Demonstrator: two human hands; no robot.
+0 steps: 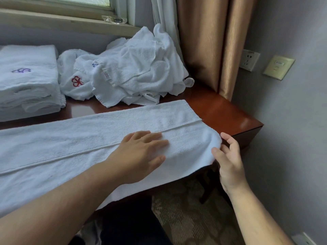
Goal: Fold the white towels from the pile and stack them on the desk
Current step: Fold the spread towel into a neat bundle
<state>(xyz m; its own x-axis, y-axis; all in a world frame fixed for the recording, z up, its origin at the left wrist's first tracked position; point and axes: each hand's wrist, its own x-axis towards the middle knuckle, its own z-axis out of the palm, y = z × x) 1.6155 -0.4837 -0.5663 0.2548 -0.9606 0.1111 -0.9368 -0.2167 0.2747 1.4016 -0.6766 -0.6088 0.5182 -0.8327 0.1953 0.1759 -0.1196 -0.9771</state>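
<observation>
1. The stack of folded towels [26, 80] at the back left has a purple stitched mark on its top towel. It is a curly shape, and I cannot read it as letters.
2. The pile of white towels [131, 68] at the back of the counter [226, 110] shows a red stitched mark like a looped knot. A bit of a blue mark peeks out higher up. A small white tag has red print that is too tiny to read.
3. The long white towel [88, 138] lies flat across the front of the counter. It is fluffy and has a raised seam running along its length. Its right end and its near edge hang over the sides of the counter.
4. The left hand [139, 154] rests flat on the long towel near its right end. Its grip is loose, with straight fingers that hold nothing.
5. The right hand [228, 160] is just past the right end of the towel. Its thumb and fingertips touch the hanging corner. Its grip is loose too, not closed on the cloth.
6. A brown curtain [212, 41] hangs behind the counter. A wall socket [249, 60] and a yellow switch plate [278, 67] sit on the grey wall. A clear glass dish [115, 19] sits on the window sill.
</observation>
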